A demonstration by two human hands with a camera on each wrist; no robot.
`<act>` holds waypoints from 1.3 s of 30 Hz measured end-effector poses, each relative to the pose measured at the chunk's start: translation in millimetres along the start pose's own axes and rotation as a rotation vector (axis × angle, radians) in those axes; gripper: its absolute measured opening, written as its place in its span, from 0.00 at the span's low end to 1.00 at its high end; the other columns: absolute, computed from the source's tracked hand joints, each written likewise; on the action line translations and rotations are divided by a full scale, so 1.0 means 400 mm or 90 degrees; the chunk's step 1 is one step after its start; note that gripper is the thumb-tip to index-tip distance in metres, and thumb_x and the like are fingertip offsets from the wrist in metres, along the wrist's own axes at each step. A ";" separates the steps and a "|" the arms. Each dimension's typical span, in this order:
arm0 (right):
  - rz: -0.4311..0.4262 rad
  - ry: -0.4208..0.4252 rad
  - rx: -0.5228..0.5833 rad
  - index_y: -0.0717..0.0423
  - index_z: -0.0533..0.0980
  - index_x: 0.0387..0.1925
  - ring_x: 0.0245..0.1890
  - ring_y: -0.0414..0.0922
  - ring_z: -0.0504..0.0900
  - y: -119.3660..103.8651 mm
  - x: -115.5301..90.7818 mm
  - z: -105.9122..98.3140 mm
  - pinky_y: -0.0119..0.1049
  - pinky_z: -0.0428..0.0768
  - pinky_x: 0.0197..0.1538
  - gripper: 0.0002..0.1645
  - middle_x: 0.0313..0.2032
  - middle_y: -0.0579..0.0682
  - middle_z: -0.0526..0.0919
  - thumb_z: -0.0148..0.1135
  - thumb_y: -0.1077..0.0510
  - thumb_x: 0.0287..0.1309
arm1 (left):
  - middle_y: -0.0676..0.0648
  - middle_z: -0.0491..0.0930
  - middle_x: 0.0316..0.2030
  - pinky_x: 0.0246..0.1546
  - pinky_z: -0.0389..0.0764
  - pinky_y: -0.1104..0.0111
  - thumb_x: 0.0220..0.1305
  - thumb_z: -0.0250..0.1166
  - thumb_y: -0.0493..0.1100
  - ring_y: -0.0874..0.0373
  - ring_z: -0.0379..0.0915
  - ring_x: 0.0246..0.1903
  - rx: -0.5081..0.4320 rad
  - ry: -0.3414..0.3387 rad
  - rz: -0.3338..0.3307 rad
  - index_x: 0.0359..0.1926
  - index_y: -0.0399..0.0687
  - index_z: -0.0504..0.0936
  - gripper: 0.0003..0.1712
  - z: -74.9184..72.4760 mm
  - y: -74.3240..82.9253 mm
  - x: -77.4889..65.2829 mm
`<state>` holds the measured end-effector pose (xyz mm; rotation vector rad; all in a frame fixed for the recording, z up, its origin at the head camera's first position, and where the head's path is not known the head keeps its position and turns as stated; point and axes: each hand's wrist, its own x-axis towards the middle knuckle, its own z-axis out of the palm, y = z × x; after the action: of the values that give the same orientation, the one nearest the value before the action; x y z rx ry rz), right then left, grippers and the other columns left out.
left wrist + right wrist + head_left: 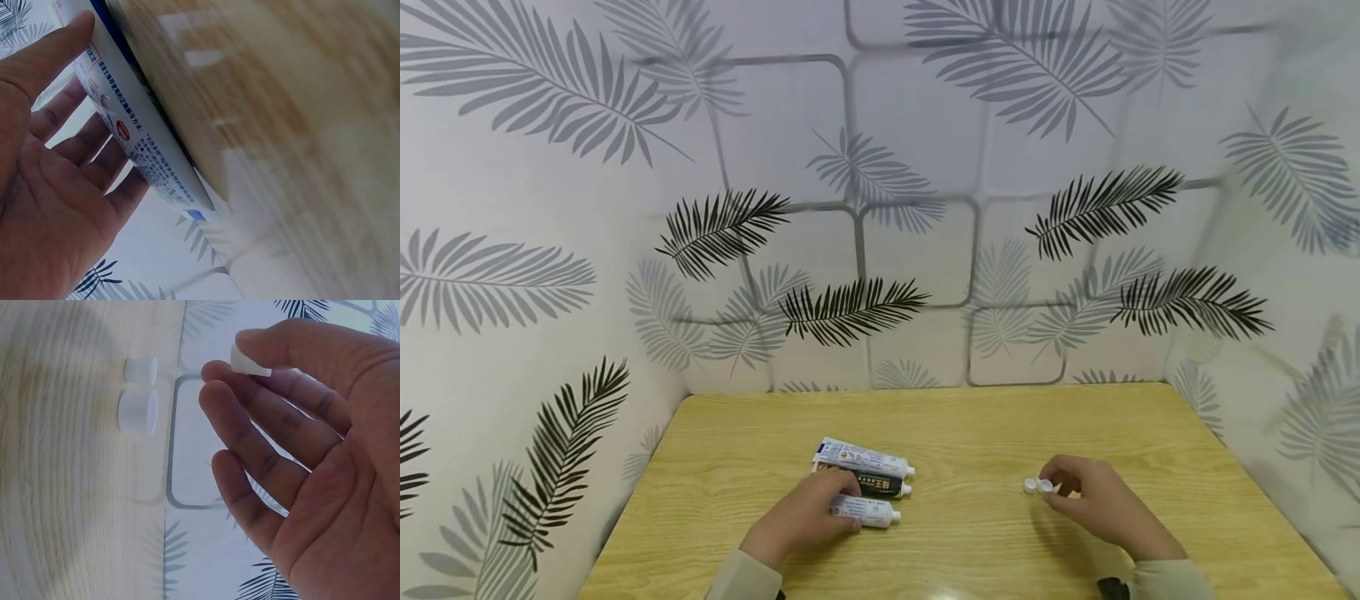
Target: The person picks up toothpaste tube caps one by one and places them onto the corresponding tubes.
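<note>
Three toothpaste tubes lie side by side on the wooden table, nozzles pointing right in the head view. The far one is white, the middle one black, the near one white with printing. My left hand holds the near white tube, thumb on one side and fingers on the other. My right hand pinches a small white cap between thumb and fingertips above the table. Beside it, a smaller white cap and a larger white cap stand close together on the tabletop.
The wooden table runs back to a wall with leaf patterns. Side walls close in at left and right. A bright reflection shows at the table's near edge.
</note>
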<state>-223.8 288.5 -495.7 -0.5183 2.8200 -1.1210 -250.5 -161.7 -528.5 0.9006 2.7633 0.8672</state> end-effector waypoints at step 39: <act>-0.089 -0.046 0.080 0.53 0.85 0.50 0.39 0.35 0.83 -0.076 0.062 0.113 0.35 0.82 0.44 0.13 0.47 0.47 0.88 0.69 0.50 0.73 | 0.55 0.85 0.50 0.54 0.81 0.62 0.72 0.72 0.47 0.66 0.78 0.49 -0.051 -0.050 0.025 0.54 0.53 0.83 0.14 0.002 0.018 0.001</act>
<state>-230.4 230.2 -506.6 -0.7391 2.6663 -1.2670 -247.0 -156.6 -525.3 0.9567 2.6329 0.9219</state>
